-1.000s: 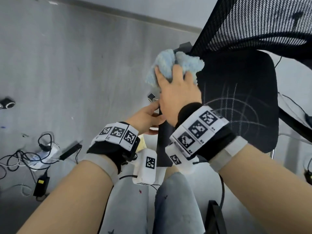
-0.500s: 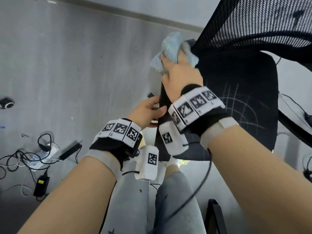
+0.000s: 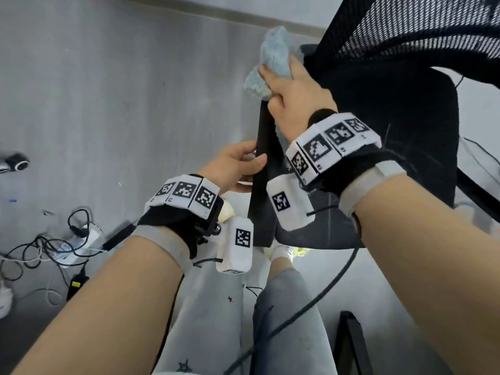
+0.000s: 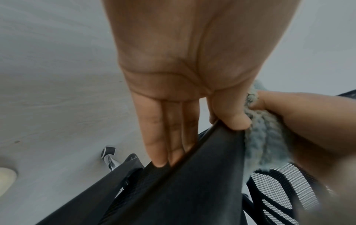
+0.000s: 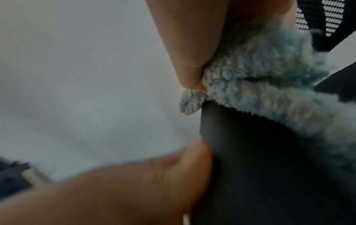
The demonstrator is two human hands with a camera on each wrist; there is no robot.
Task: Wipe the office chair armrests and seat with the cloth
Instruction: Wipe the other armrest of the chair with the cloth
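Fluffy pale-blue cloth point(image 3: 276, 54) sits bunched at the far end of the black armrest point(image 3: 263, 169), close under the lower edge of the mesh backrest point(image 3: 405, 28). The right hand point(image 3: 295, 100) lies on top of it; in the right wrist view the thumb and fingers point(image 5: 185, 50) curl into the pile and pin it against the armrest's top face, with a small corner of cloth hanging over the armrest's left edge. The left hand point(image 3: 235, 166) is at the near part of the same armrest: its thumb presses on the top face while the straight fingers point(image 4: 167, 137) reach down along the outer side, so the armrest edge is pinched between them. In the left wrist view the cloth point(image 4: 263, 137) shows just beyond that thumb, with the right hand point(image 4: 308, 129) closed over it.

To the right of the armrest lies the dark seat point(image 3: 392, 158), marked with faint pale streaks near its right side. Both wrists wear black bands with white tag blocks. Below the hands are the person's knees in light grey trousers point(image 3: 213, 307), printed with small stars. Grey floor point(image 3: 108, 104) spreads to the left, where a tangle of cables and a power strip point(image 3: 67, 239) lie near the left edge, and a chair castor point(image 3: 16, 162) sits farther up that edge.
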